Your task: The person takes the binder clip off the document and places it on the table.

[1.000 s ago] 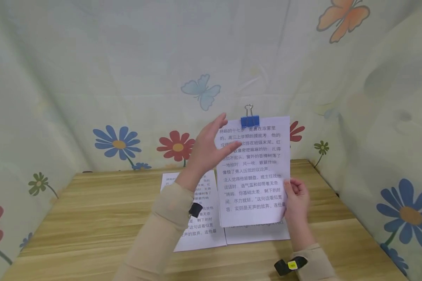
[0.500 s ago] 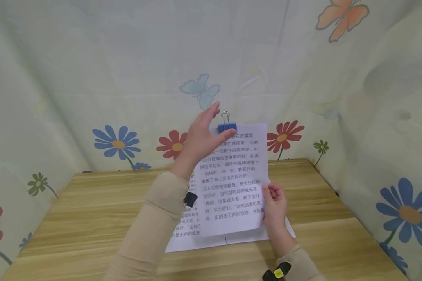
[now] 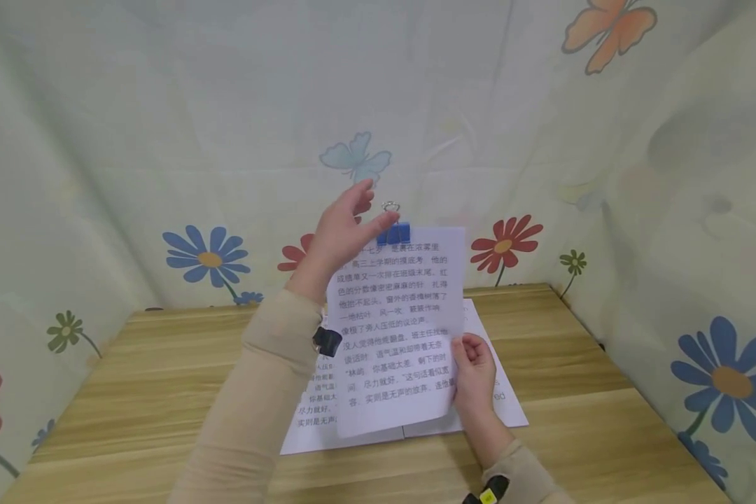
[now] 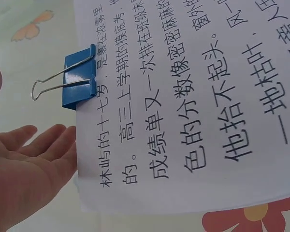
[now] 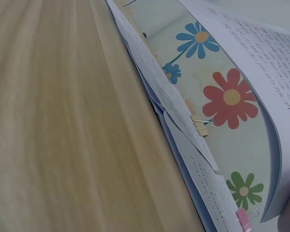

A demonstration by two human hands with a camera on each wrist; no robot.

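Flowered cloth (image 3: 176, 105) hung behind both hands, and a wood-grain table (image 3: 132, 399) lay beneath them. Farthest left was the left hand (image 3: 340, 227), its thumb and fingers spread wide, gripping nothing. Below it, partly hidden, lay one paper stack (image 3: 305, 413), with a yellow clip (image 5: 202, 127) at its edge. Just beside the left thumb, a blue binder clip (image 3: 400, 234) sat on the top edge of the raised printed sheets (image 3: 397, 336), which stood tilted between the hands. Behind the right hand (image 3: 477, 371), which pinched their right edge, lay a second stack (image 3: 504, 406) bearing a pink clip (image 5: 243, 220). Over the last second the sheets had shifted left along with the right hand, and the left thumb had gone from crossing the text to the clip's level; this, I judged, put the clip within the left hand's easy reach.
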